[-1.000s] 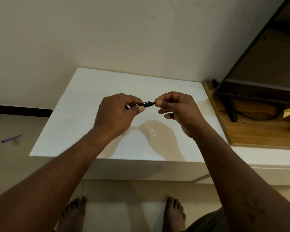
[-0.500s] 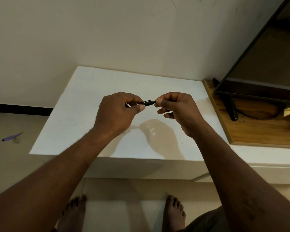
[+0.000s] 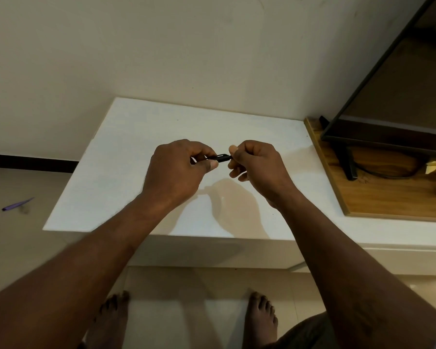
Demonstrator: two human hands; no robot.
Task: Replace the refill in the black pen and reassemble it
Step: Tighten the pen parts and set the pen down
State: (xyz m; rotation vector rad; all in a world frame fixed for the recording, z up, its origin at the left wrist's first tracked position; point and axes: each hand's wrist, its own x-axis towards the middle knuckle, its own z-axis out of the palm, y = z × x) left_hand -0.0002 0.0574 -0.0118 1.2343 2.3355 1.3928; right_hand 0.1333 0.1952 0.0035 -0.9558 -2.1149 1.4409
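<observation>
A black pen is held level above the white table, with only a short middle stretch showing between my hands. My left hand grips its left part, fingers and thumb curled round it. My right hand pinches the right end between thumb and curled fingers. Both ends of the pen are hidden inside the hands. No refill shows.
A wooden board lies at the table's right with a dark screen on a black stand and a cable. A purple pen lies on the floor at left. My bare feet stand below the table's front edge.
Both hands stay on the pen in the same place. My right hand's fingers have curled in a little tighter round the pen's end.
</observation>
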